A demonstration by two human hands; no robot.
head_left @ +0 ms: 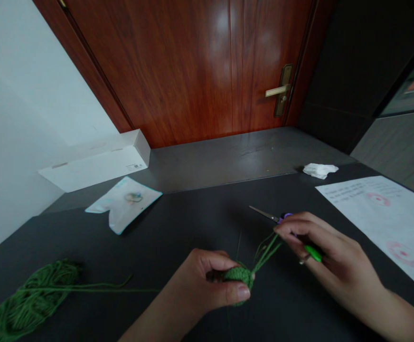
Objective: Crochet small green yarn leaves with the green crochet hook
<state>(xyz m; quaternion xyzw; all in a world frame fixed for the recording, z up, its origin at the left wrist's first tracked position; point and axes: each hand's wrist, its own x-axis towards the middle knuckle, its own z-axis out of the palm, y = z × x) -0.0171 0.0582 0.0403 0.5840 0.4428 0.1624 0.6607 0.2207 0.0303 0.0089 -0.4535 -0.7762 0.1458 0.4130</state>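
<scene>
A small green crocheted piece (239,276) is pinched between the thumb and fingers of my left hand (210,280). Several green yarn strands (267,252) run from it up to the right, their far ends gripped by the fingertips of my right hand (321,247). Scissors (266,214) with purple on the handle lie just beyond those fingertips, partly hidden by them, blades pointing up-left. A bright green object (313,253) shows under my right palm; its full shape is hidden. At the lower left rests a loose skein of green yarn (32,299), with a strand leading toward my left hand.
On the dark table (192,218) lie a clear zip bag (132,202) with small items, a long white box (100,161) by the wall, a crumpled white tissue (320,170) and a printed sheet (388,213) at right. A wooden door (192,71) stands behind.
</scene>
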